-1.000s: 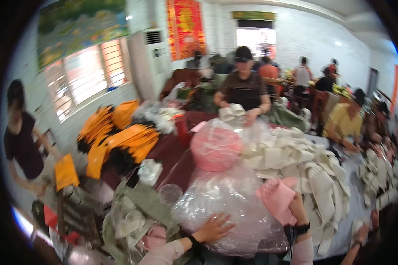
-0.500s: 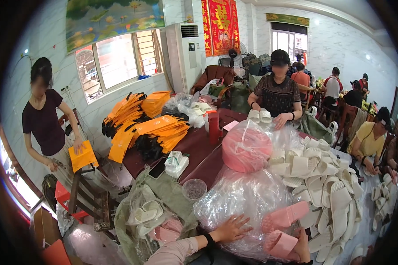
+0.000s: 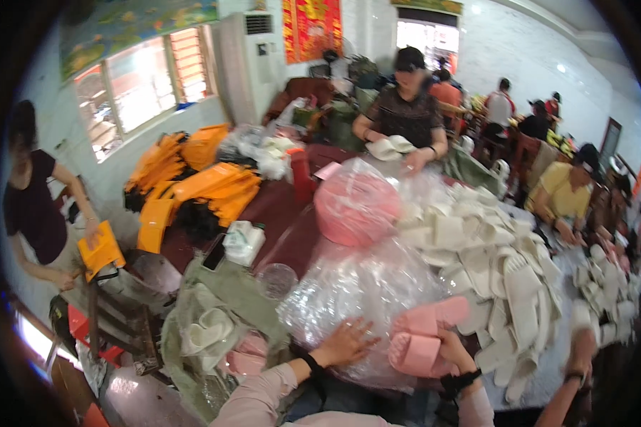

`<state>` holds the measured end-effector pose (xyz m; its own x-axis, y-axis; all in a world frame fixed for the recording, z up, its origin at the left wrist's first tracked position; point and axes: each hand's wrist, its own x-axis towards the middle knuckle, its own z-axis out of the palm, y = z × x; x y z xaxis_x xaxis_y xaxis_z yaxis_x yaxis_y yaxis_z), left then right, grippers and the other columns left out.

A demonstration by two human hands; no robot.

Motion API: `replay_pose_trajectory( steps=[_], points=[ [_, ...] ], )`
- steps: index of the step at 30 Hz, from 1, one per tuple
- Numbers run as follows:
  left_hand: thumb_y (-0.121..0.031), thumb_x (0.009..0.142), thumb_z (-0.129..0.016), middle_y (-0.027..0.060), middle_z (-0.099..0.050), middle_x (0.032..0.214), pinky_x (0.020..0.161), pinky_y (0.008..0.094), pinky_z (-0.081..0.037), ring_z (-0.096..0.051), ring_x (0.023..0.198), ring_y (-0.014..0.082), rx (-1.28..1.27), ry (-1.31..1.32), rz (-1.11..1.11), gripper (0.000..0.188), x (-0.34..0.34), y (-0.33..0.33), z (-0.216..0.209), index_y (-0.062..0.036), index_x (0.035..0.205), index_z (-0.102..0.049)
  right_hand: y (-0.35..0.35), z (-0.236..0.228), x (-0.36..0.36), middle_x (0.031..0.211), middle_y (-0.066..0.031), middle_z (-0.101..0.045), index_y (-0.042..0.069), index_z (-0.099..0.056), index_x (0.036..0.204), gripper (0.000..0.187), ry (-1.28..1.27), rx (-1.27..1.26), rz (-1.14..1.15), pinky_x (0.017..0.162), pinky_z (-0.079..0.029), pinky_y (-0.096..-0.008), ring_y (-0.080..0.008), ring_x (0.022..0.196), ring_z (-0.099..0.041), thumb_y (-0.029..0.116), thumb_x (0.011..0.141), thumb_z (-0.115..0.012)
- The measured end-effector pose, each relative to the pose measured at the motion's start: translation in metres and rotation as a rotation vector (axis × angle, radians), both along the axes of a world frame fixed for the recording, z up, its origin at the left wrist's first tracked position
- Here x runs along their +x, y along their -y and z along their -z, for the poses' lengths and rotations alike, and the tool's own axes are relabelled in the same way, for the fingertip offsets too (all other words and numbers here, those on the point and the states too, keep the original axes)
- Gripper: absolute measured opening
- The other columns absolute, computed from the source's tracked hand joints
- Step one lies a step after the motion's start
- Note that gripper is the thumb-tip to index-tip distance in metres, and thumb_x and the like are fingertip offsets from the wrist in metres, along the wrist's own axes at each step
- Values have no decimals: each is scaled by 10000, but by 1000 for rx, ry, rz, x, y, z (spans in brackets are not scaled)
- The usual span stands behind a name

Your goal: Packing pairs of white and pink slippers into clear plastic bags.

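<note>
My left hand (image 3: pixel 345 341) lies with fingers spread on a heap of clear plastic bags (image 3: pixel 363 288). A pair of pink slippers (image 3: pixel 424 338), pressed side by side, is in my right hand (image 3: pixel 454 350); its fingers grip their right side and are partly hidden. Behind the bags stands a round pink bundle (image 3: pixel 356 203) wrapped in clear plastic. A large pile of white slippers (image 3: pixel 488 256) rises to the right of my right hand. Left of my left arm, an open sack (image 3: pixel 181 370) holds bagged white slippers (image 3: pixel 210 331) and bagged pink slippers (image 3: pixel 248 354).
Across the table (image 3: pixel 278 213), a person (image 3: pixel 406 107) handles white slippers. Another person's hand (image 3: pixel 582 349) reaches in at the lower right. Orange bags (image 3: pixel 217 188), a tissue pack (image 3: pixel 243 243), a phone (image 3: pixel 214 252) and a clear tub (image 3: pixel 276 281) lie to the left.
My right hand has lifted and brought the two pink slippers together, where they were apart before. My left hand stays spread on the plastic. The view has swung right, and another hand shows lower right.
</note>
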<state>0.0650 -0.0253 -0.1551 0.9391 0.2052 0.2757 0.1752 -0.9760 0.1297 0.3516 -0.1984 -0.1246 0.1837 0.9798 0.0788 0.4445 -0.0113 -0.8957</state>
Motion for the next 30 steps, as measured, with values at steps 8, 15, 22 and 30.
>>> replay_pose_trajectory(
  steps=[8,15,22,30],
  points=[
    [-451,812,-608,147,-426,1368,1017,531,-261,-399,1245,341,-293,-20,-47,598,12,-18,-26,-259,1344,-416,45,-51,-29,1000,-67,-669,2,-630,1090,273,-453,31,385,771,-495,-270,-126,882,-616,47,821,-642],
    [-400,739,-695,237,-369,1368,983,570,-282,-442,1161,357,-93,-146,-151,722,42,-15,-60,-277,1380,-385,77,-88,-65,1066,-59,-647,3,-632,1115,287,-493,70,405,829,-486,-284,-131,940,-604,52,833,-630],
    [-374,806,-613,270,-202,1459,1057,565,-210,-285,1317,417,-273,-137,-212,663,50,-14,-34,-197,1399,-375,31,-70,-121,1112,-82,-625,-14,-550,1205,381,-507,90,225,843,-467,-276,-132,1005,-578,36,832,-613],
    [-291,806,-579,239,-290,1440,1088,514,-196,-283,1317,427,-182,9,-174,645,23,-29,-24,18,1340,-392,-21,-31,-119,943,-163,-603,11,-537,1142,395,223,-146,515,772,-474,-392,-327,908,-592,-54,753,-518]
  ],
)
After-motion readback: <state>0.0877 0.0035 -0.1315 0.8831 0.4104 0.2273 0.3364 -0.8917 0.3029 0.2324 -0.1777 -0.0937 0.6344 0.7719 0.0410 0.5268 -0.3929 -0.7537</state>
